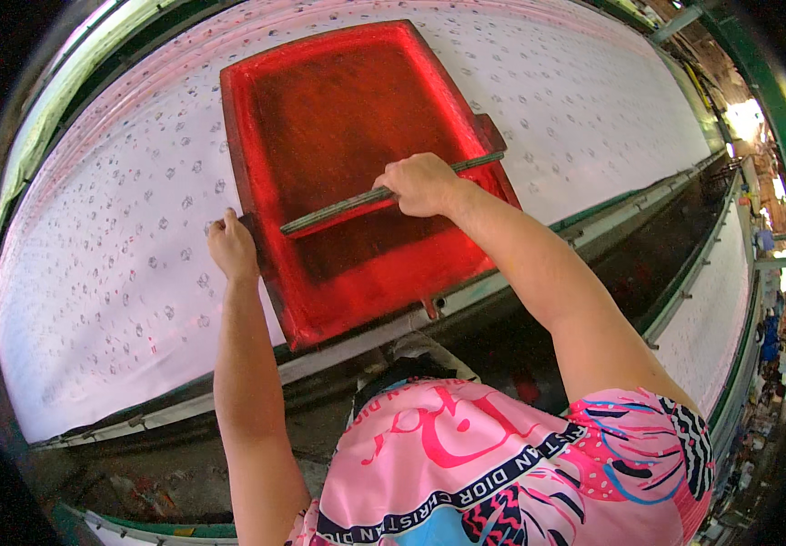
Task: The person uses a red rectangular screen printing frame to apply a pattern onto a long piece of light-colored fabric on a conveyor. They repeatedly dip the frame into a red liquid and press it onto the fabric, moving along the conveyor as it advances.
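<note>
A screen printing frame (234, 118), smeared with red ink, lies on white printed fabric (152, 182). My right hand (422, 184) is closed round the middle of a long squeegee (334, 211), which slants across the mesh inside the frame. Under that squeegee the mesh is dark red, and brighter red ink (393, 273) spreads on the near side. At the frame's left edge, my left hand (233, 244) is closed at a dark side handle, its thumb pointing up. A matching handle (490, 134) juts from the right edge, apart from either hand.
Small dark motifs repeat over the fabric around the frame. The long table's near edge has a metal rail (593, 227) with clips. Beyond a dark gap at the right lies another white-covered table (707, 309). Green posts and cluttered shelving stand at far right.
</note>
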